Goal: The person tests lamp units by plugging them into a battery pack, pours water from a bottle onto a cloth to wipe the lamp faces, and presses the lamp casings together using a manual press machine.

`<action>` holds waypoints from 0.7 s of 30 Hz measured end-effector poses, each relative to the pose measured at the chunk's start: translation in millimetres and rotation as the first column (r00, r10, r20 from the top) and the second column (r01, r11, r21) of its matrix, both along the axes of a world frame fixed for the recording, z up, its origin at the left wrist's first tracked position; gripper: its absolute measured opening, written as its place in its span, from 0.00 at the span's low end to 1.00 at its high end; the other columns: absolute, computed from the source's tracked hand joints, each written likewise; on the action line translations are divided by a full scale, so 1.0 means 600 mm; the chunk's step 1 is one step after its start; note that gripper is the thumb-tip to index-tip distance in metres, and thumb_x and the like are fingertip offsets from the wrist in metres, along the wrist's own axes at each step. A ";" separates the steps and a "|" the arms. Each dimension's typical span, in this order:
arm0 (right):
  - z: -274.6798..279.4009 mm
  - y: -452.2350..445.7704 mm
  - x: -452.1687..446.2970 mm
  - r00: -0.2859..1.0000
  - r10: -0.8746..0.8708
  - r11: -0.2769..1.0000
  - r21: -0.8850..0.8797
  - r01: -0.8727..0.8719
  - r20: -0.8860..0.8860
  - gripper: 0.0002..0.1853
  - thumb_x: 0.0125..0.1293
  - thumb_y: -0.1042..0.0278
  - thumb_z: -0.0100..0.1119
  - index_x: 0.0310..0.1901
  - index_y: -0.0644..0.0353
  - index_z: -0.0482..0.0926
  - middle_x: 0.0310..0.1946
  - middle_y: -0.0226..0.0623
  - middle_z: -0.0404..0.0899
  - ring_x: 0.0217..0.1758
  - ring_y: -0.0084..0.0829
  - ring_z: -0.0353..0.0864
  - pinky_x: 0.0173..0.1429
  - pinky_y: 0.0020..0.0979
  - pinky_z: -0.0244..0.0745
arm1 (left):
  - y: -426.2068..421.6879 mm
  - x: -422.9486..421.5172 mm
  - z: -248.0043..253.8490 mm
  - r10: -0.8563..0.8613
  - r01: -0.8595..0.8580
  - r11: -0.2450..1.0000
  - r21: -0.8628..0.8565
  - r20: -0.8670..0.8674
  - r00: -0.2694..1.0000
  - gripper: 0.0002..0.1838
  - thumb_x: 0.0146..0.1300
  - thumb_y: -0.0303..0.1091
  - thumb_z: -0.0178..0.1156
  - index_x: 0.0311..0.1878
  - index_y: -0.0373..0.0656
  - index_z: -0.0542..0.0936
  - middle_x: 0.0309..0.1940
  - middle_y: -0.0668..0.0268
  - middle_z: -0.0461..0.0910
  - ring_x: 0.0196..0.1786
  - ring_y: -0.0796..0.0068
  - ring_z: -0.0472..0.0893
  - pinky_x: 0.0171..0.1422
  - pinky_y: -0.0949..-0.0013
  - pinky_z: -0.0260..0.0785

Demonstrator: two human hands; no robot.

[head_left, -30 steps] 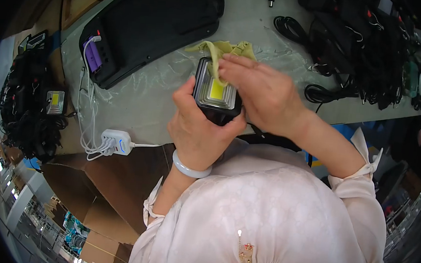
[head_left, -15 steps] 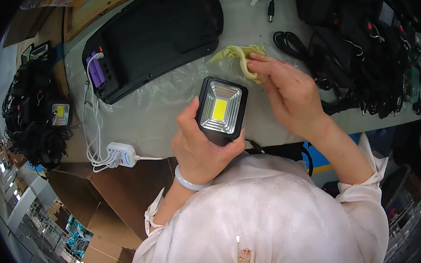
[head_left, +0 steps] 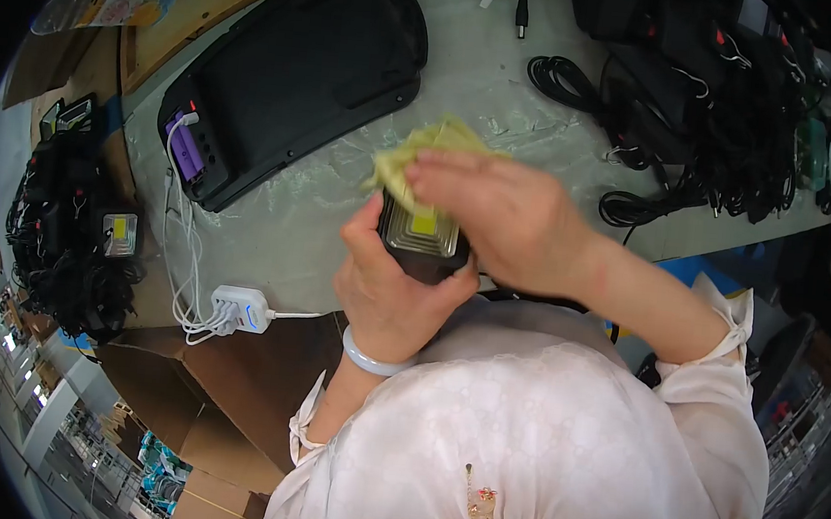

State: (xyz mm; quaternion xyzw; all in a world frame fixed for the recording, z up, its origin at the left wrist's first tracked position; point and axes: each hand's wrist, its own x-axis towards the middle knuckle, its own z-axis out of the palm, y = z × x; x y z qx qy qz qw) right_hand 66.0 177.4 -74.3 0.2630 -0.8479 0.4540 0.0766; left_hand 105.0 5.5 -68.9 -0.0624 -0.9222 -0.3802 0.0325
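Note:
A black box-shaped lamp [head_left: 424, 245] with a clear ribbed lens and a yellow panel faces up in front of my torso. My left hand [head_left: 393, 287] is wrapped round its lower part, thumb on one side and fingers on the other. Over the lamp's far end lies a yellow cloth [head_left: 406, 164], pressed there by the fingers of my right hand [head_left: 504, 213]. The cloth and fingers hide the upper part of the lens, and the cloth is slightly blurred.
A large black curved panel [head_left: 293, 81] lies at the back left. White cables run to a white USB hub [head_left: 241, 311]. Black lamps with cables [head_left: 66, 239] pile up at the left, more black cabled items [head_left: 744, 120] at the right. An open cardboard box [head_left: 227, 381] stands below.
My right hand and the cloth have come back from the right onto the lamp, which was uncovered half a second ago. My left hand still holds the lamp.

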 end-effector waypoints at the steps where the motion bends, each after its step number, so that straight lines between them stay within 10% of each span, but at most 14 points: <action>1: -0.016 0.005 -0.017 1.000 -0.008 0.999 0.033 0.009 -0.012 0.15 0.62 0.79 0.62 0.51 0.66 0.81 0.52 0.47 0.86 0.58 0.46 0.87 0.57 0.40 0.84 | 0.002 -0.002 0.005 0.010 -0.009 1.000 -0.014 0.056 0.998 0.48 0.43 0.46 0.83 0.62 0.37 0.65 0.40 0.51 0.83 0.36 0.49 0.86 0.39 0.54 0.78; 21: 0.019 0.016 0.029 0.996 0.039 0.999 0.018 -0.037 -0.076 0.12 0.59 0.73 0.64 0.44 0.63 0.83 0.48 0.39 0.87 0.54 0.38 0.88 0.56 0.37 0.85 | -0.004 -0.008 0.012 -0.043 0.049 0.996 -0.070 0.083 0.996 0.50 0.39 0.46 0.83 0.62 0.35 0.66 0.43 0.51 0.83 0.40 0.46 0.86 0.42 0.54 0.79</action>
